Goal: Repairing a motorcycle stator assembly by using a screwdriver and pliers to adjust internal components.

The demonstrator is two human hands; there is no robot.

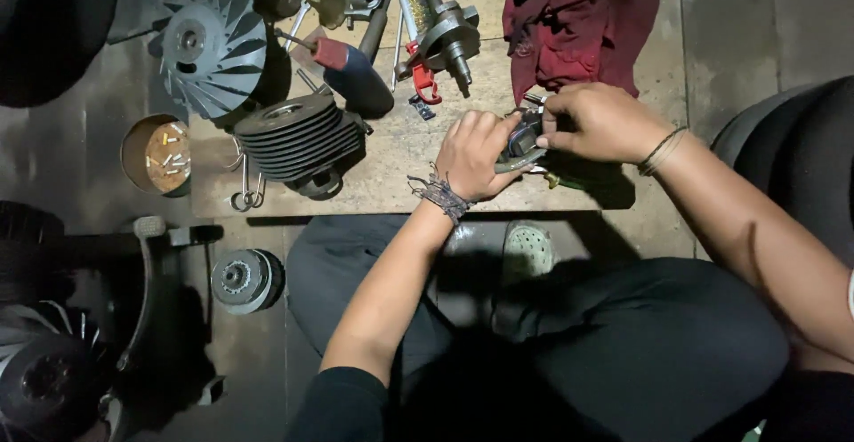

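Gripping a small dark engine part (523, 140) between them, both hands meet over the wooden board (400, 153) that serves as the work surface. The part sits just in front of the dark red rag (578, 20), near the board's right end, and it looks like a compact metal assembly — too shadowed and too covered by fingers to name more closely.

As a judgement: the strip-down seems well advanced. Left of the rag lie parts already separated — a finned cylinder (298, 135), a fan-bladed flywheel (212, 46), and a crankshaft (445, 33) just beside the rag. A round tin of small fasteners (158, 156) stands off the board's left edge, and a clutch-like round part (246, 280) lies on the floor below that edge. What remains appears to be work on the small part itself; whether it is being taken apart or put together cannot be told.

The left hand (476, 153) comes up from below the board with the wrist bent back, a braided band around it, fingers curled closed over the part's left side and thumb pressing toward the right. The right hand (600, 122) reaches in from the right edge, forearm slanting down across the knee, fingers bunched in a tight pinch on the part's top — knuckles up, a thin bracelet on the wrist. Both hands are closed on it; neither is free.
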